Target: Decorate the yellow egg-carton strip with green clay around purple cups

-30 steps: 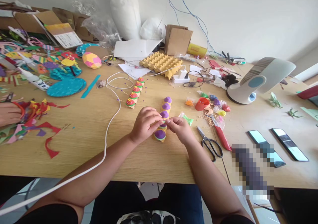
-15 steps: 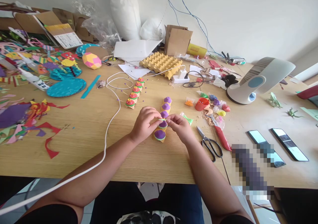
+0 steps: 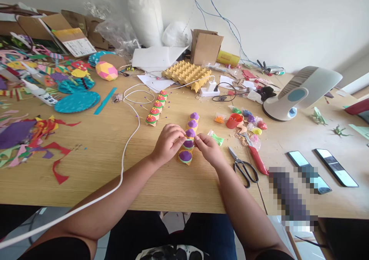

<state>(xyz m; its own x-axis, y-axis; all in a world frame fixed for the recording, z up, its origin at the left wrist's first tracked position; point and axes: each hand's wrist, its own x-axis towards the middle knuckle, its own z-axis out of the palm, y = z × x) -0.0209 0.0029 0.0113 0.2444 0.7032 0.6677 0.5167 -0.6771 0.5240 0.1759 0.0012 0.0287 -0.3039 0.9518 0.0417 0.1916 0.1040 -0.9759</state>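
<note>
A strip of egg-carton cups topped with purple clay (image 3: 190,137) lies on the wooden table (image 3: 100,167) in front of me. My left hand (image 3: 168,142) and my right hand (image 3: 208,149) meet over its near half, fingers pinched together on the green band round one cup. What sits between the fingertips is too small to make out. A second carton strip with red and green tops (image 3: 156,108) lies a little farther back on the left.
Scissors (image 3: 243,167) and a red-handled tool (image 3: 256,159) lie right of my hands, with small clay bags (image 3: 253,126) and a red cup (image 3: 234,120) behind. A fan (image 3: 300,92), two phones (image 3: 323,170), a white cable (image 3: 127,137), paper scraps (image 3: 31,137) and an egg tray (image 3: 186,74) crowd the table.
Both hands have dipped slightly onto the purple strip, fingertips closing together. At the left edge another person's hand with scissors has gone, leaving a purple sheet there.
</note>
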